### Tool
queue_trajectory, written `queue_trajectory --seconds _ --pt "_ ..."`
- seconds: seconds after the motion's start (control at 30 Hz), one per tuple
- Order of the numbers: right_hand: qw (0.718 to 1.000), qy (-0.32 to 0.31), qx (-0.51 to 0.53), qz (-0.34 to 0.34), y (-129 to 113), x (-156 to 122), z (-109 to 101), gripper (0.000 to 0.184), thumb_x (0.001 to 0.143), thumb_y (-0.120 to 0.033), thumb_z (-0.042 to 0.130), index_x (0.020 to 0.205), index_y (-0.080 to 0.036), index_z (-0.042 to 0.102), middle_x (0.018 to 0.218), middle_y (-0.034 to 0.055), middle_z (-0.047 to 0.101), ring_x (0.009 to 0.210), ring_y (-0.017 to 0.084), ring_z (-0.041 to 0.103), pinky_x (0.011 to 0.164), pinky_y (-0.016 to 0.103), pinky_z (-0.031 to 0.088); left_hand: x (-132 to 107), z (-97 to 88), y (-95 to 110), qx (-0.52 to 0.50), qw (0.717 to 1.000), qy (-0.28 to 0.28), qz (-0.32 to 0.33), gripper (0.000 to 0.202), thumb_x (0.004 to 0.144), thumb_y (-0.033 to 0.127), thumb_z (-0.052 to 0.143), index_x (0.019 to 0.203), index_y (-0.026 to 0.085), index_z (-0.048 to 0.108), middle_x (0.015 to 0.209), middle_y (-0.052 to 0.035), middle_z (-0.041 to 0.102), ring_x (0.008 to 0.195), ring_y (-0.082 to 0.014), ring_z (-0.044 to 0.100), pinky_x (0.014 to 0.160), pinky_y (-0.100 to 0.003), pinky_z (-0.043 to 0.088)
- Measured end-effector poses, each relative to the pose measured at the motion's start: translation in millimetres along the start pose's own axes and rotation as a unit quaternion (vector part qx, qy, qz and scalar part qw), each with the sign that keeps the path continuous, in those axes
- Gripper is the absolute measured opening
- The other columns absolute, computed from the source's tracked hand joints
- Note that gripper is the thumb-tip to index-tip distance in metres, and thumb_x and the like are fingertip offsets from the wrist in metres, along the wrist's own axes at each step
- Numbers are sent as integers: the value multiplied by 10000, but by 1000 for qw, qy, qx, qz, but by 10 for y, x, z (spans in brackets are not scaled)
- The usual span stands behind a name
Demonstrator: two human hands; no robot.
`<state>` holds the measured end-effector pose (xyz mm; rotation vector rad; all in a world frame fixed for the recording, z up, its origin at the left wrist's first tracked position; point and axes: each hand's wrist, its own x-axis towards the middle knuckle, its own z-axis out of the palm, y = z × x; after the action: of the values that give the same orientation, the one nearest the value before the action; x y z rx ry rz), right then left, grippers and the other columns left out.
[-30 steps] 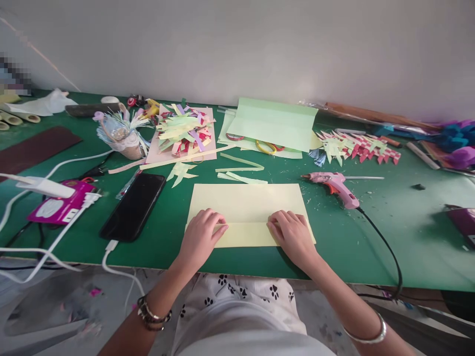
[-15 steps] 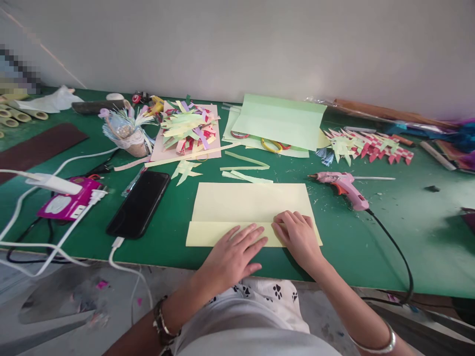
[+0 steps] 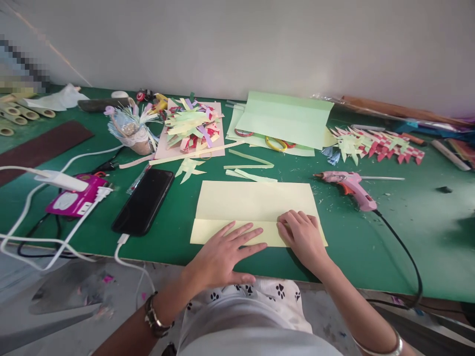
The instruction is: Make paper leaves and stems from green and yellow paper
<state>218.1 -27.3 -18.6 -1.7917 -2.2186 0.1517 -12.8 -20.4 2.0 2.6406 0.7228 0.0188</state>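
Note:
A pale yellow sheet of paper (image 3: 256, 200) lies near the front edge of the green table, with a strip along its near side folded over. My left hand (image 3: 226, 254) rests flat on the folded strip, fingers spread, its thumb lying off the near edge of the paper. Towards the sheet's right end, my right hand (image 3: 302, 237) is closed with curled fingers at the upper edge of the strip. The fingertips are partly hidden, so the exact grip on the paper is hard to see.
Right of the paper lies a pink glue gun (image 3: 351, 185) with its cord. A black phone (image 3: 144, 202) and a purple power adapter (image 3: 77, 195) are on the left. Behind sit a pile of paper strips (image 3: 193, 126), light green sheets (image 3: 285, 118) and a red-and-white woven paper piece (image 3: 393, 143).
My left hand's fingers have spread wider and its thumb has moved out from the palm. My right hand stays at about the same spot on the paper. The whole view has shifted slightly.

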Motion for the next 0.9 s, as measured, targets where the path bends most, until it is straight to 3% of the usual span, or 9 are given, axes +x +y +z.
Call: queue_trajectory --seconds 0.2,0.33,0.67,0.8,0.9 --pt "1000 1 12 4 -4 -1 -2 143 867 -213 404 748 -199 483 734 -18 599 683 135 493 708 290 265 -289 -60 -194 17 999 -16 -24 709 797 686 295 1402 334 182 1483 9 176 1346 -246 188 1096 -463 89" --pt "1000 -5 10 6 1 -6 -2 146 866 -213 394 752 -199 483 751 -15 606 694 139 502 711 292 270 -525 -103 -290 33 999 -15 -37 711 782 684 339 1393 342 212 1480 -3 191 1342 -259 202 1086 -452 141" --pt "999 21 -40 -12 -29 -18 -4 161 869 -214 390 758 -198 505 735 -3 607 674 140 517 716 295 271 -1054 -188 -373 82 992 5 -91 690 801 634 389 1394 321 225 1424 -13 330 1290 -245 333 1082 -435 186" --pt "996 33 -76 -18 -19 -19 4 166 869 -200 392 754 -192 511 708 -9 593 664 136 513 762 310 274 -1144 -243 -394 98 986 30 -131 400 903 412 360 1295 356 419 1334 37 464 1227 -197 430 1086 -440 185" --pt "993 57 -105 -7 -63 -27 -26 152 858 -175 401 799 -196 540 761 10 597 724 157 514 863 382 234 -1085 -309 -345 121 981 61 -139 341 908 266 334 1110 308 605 1198 35 592 1103 -173 540 1065 -422 240"
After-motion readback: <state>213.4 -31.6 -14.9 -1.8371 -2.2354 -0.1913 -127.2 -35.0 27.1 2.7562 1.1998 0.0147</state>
